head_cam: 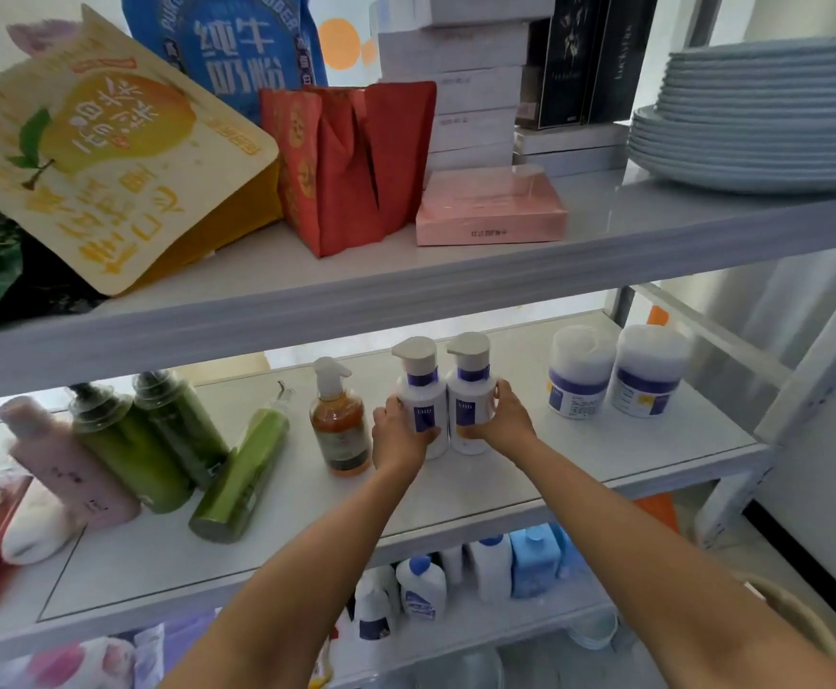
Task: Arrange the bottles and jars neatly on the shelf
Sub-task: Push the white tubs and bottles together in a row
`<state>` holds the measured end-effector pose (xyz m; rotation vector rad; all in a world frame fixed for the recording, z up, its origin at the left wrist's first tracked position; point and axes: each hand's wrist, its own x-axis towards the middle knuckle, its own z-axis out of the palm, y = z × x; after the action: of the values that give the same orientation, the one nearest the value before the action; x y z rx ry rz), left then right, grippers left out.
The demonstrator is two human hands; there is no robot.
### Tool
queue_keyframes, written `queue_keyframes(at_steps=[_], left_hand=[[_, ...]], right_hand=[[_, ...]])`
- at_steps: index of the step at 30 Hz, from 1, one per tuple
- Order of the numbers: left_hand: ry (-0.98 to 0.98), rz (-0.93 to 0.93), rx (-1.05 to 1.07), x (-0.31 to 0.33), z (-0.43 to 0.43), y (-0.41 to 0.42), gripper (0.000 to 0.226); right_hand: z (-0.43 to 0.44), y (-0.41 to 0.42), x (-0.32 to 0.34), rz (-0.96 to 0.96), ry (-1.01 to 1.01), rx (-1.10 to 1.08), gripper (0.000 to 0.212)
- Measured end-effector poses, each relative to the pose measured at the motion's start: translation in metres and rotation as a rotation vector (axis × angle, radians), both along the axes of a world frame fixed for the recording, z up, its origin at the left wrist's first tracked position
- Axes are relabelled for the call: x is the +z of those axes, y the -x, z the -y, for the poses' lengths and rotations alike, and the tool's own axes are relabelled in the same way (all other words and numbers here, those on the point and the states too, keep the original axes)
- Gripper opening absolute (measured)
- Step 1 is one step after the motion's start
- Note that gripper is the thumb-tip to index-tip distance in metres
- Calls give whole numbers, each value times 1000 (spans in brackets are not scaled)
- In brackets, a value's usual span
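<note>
- My left grip (pixel 398 435) is clamped on the left white pump bottle (pixel 420 395). My right grip (pixel 503 420) is clamped on the right white pump bottle (pixel 470 390).
- Both bottles stand upright on the middle shelf (pixel 505 489), side by side and touching or almost touching, about midway between its left and right edges.
- I judge the step in hand is to pair these two in one line.
- An amber pump bottle (pixel 338 420) stands just beside the left grip, and two white jars (pixel 580 375) stand toward the right edge.
- The next move calls for a gentle release, so the pair does not tip. After that, the light green bottle (pixel 242 474), which seems to lean, probably needs to be set upright.
</note>
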<state>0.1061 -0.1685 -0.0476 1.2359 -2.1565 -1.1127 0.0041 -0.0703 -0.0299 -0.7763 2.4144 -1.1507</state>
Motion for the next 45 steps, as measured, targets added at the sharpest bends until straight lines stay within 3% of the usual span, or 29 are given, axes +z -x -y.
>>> queue_keyframes(at_steps=[8, 12, 16, 22, 27, 29, 31, 34, 36, 38, 41, 45], left_hand=[[13, -4, -23, -4, -3, 29, 48], [4, -41, -19, -4, -16, 57, 44], [-37, -83, 1, -3, -26, 76, 44], [-101, -134, 67, -3, -44, 87, 50], [-137, -52, 135, -3, -58, 97, 57], [-145, 28, 283, -5, -76, 101, 52], [-18, 71, 401, -11, -105, 101, 40], [350, -6, 105, -23, -144, 108, 25], [584, -6, -151, -20, -150, 127, 31], [725, 46, -293, -9, -145, 155, 48], [692, 177, -419, 13, -140, 191, 67], [635, 382, -413, 20, -135, 217, 70]], right_hand=[[0, 44, -6, -48, -96, 22, 67], [-9, 78, -5, -248, -231, 56, 68], [-17, 105, -4, -178, -198, 114, 70], [-21, 122, -7, -237, -240, 195, 67], [-32, 123, -3, -371, -149, 185, 85], [-50, 123, -3, -474, -83, 150, 71], [-78, 127, -6, -636, 151, 102, 53], [-122, 157, -19, -913, 242, 6, 62], [-143, 187, -21, -908, 146, -12, 74], [-155, 212, -17, -775, 88, -5, 83], [-159, 240, -13, -526, 27, 82, 80], [-163, 260, -7, -554, -25, 228, 64]])
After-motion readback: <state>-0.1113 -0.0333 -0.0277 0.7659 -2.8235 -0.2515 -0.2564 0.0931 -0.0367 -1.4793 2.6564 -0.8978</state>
